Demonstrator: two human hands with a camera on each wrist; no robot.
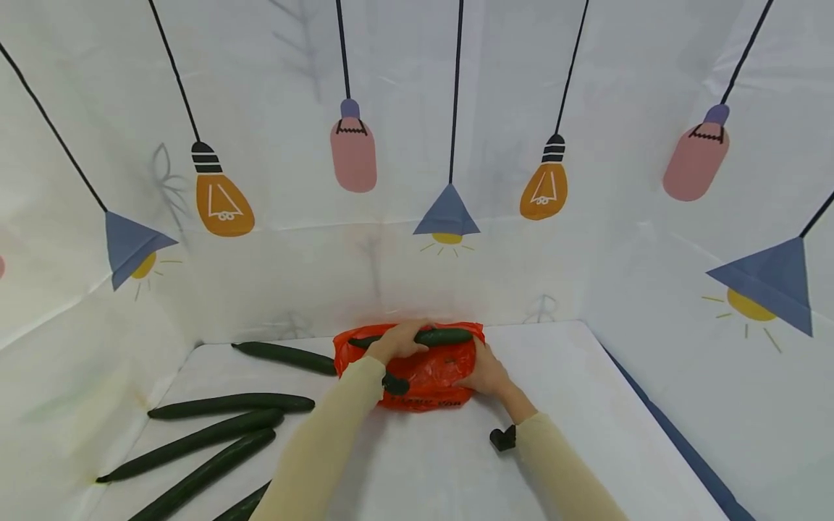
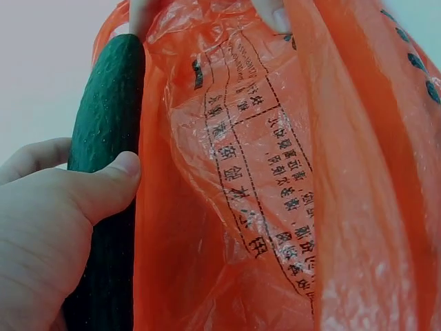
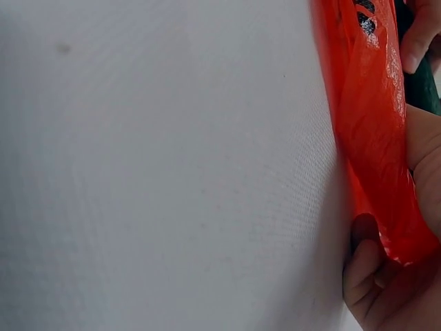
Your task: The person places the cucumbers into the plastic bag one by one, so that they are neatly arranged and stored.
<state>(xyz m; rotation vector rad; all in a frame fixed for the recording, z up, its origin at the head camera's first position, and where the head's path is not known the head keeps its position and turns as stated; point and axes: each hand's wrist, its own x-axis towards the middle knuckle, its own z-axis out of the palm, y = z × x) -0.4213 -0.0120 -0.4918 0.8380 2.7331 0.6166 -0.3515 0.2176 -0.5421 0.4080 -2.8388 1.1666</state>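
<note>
Head view: a red bag [image 1: 431, 370] lies on the white desk [image 1: 567, 376], a dark green cucumber [image 1: 446, 337] stretched across the bag's far part with plastic on both sides of it. The left grip [image 1: 400, 344] is closed round that cucumber, the thumb lying over it; how much of it sits inside the bag I cannot tell. The right grip [image 1: 487, 370] holds the bag's right end, fingers curled at the plastic. Left of the bag, another cucumber [image 1: 287, 356] ends just beside its edge; four more cucumbers [image 1: 234, 404] lie left of the bag and nearer the person, one partly behind the left sleeve [image 1: 319, 456]. Beyond the bag is a white sheet [image 1: 293, 282] printed with lamps.
</note>
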